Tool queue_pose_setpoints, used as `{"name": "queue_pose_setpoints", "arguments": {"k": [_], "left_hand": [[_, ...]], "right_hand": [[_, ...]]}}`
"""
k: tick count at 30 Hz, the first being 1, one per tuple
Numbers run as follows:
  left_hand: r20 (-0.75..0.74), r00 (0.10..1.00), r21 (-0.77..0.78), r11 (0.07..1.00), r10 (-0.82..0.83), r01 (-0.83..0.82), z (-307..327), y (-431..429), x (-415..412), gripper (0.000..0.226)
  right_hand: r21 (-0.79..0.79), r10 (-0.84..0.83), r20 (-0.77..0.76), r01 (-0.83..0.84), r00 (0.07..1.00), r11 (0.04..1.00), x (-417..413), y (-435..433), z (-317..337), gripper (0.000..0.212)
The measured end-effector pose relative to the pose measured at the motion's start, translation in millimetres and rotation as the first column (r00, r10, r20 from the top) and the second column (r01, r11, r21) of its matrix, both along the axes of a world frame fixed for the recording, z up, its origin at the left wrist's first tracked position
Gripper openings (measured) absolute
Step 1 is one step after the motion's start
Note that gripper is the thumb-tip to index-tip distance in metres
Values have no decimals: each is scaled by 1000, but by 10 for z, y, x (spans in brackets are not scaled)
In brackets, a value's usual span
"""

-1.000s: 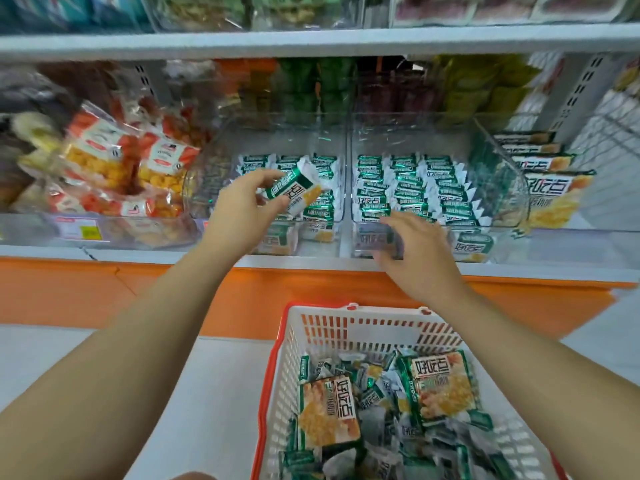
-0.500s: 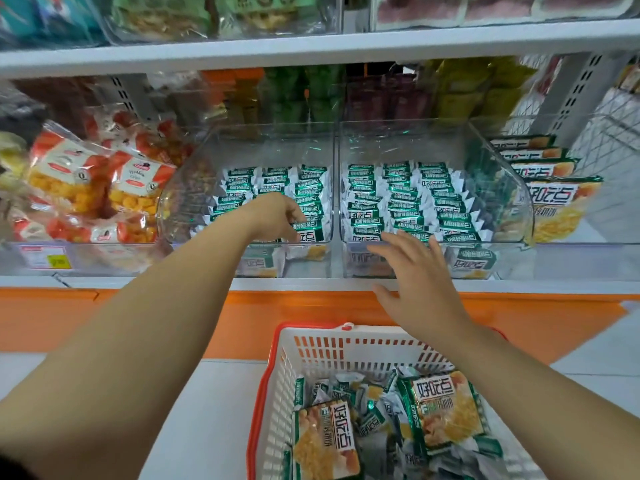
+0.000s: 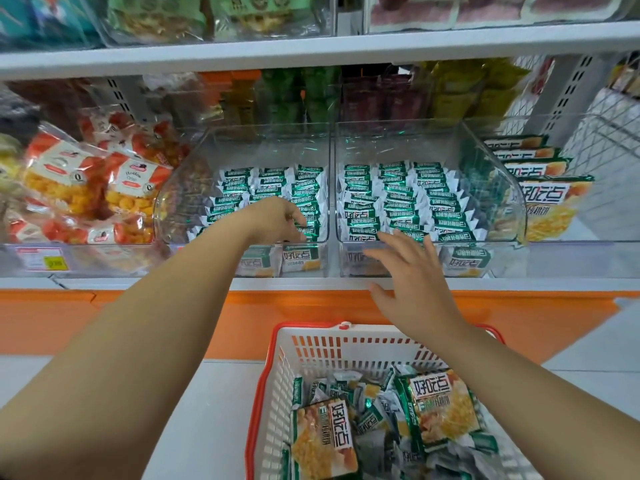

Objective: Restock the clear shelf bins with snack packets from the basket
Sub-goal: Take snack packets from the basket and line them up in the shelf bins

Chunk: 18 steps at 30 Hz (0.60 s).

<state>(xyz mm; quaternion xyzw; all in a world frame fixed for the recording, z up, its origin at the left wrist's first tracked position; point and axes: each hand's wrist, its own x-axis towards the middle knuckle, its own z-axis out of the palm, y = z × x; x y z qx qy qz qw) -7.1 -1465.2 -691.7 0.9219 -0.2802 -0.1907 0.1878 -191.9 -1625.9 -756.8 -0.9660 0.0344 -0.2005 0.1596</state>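
Two clear shelf bins stand side by side, the left bin (image 3: 194, 188) and the right bin (image 3: 491, 174), both holding rows of small green-and-white snack packets (image 3: 398, 199). My left hand (image 3: 277, 220) reaches into the left bin, its fingers hanging loosely over the front row with no packet gripped. My right hand (image 3: 412, 282) hovers with spread fingers just in front of the right bin's front wall and holds nothing. Below, a white basket with a red rim (image 3: 346, 344) holds several loose small packets and two larger yellow-and-green packs (image 3: 436, 407).
Bags of orange snacks (image 3: 86, 188) fill the bin to the left. Larger yellow packs (image 3: 543, 202) stand to the right, beside a wire mesh panel (image 3: 606, 150). An upper shelf (image 3: 311, 50) overhangs the bins. An orange panel (image 3: 138, 323) runs under the shelf edge.
My left hand carried a small packet down into the left bin and let it go among the front rows. My right hand stayed open in front of the right bin.
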Motion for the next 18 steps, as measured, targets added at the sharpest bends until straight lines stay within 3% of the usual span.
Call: {"name": "queue_pose_setpoints", "arguments": {"k": [2,5,7,9,11,13,16,18], "left_hand": [[95,992,-218,974,81,-58,-65,71,-157,16],[277,941,-518,855,195,-24,-281,244,-552,16],[357,913,-604,794,196,66,-496,394,-803,16],[353,918,-602,794,179,77,-803,537,-966,17],[268,960,-466,883,82,54,-1157,661,-1048,22],[142,987,-164,981,-79,102,-1487,773,-1084,32],[8,974,250,943,-227,218,-1784,916,-1095,48],[-72,959,379,882,-274,280,-1872,942,-1098,56]], "right_hand": [[-2,22,101,-22,995,1000,-47,3,-83,33],[-94,104,193,-88,976,992,-130,11,-263,24],[-135,165,81,-153,983,979,-200,4,-407,22],[-94,149,-177,-167,973,981,-278,-7,-555,22],[-17,79,-440,-96,895,995,-360,-39,-745,25],[14,15,-628,-8,778,1000,-441,-62,-954,26],[93,53,-810,39,585,995,-615,-19,-1300,26],[164,122,-872,49,475,985,-738,44,-1534,24]]}}
